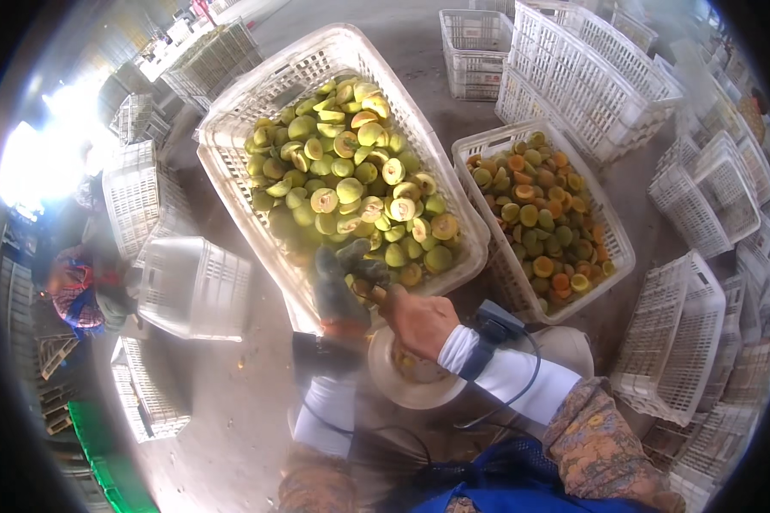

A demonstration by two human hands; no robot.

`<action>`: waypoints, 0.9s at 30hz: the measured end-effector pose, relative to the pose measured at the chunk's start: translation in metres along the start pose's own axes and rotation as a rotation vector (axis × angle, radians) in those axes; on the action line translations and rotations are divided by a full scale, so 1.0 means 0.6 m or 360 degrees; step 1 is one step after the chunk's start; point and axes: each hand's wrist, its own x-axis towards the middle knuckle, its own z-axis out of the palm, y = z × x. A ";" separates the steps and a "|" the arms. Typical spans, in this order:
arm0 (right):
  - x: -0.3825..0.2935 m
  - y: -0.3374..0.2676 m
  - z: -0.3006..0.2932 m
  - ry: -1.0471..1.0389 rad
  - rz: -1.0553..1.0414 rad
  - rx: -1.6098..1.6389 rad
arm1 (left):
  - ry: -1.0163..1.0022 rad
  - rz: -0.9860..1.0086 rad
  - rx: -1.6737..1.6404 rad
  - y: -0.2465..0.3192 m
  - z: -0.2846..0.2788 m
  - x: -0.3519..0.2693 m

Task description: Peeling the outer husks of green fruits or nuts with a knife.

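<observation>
My left hand [343, 285], in a dark glove, is at the near edge of a large white plastic crate [228, 186] full of green fruit halves [350, 190]. A piece of fruit [361, 288] shows at its fingers. Bare and curled, my right hand [421, 320] meets the left one there; a small brownish handle-like end [377, 295] shows at its fingers, the tool itself mostly hidden. Below both hands stands a round pale bucket [417, 403] with small bits inside. To the right, a smaller white crate [621, 243] holds green and orange fruit halves [545, 218].
Stacked white crates [590, 77] stand at the upper right, with more along the right edge [674, 340]. Other crates [196, 288] stand on the floor at left, beside a person [80, 288]. Cables hang near my wrists.
</observation>
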 end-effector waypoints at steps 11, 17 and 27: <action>0.000 -0.020 -0.025 -0.0876 0.0551 0.1878 | -0.0365 0.0254 0.0535 0.015 -0.025 0.001; -0.006 0.026 -0.022 -0.1556 0.0783 0.2936 | -0.0803 0.0151 0.0585 0.036 -0.023 -0.004; -0.040 0.071 -0.005 -0.1458 0.0124 0.1217 | -0.0707 -0.0574 0.1358 0.047 -0.059 0.046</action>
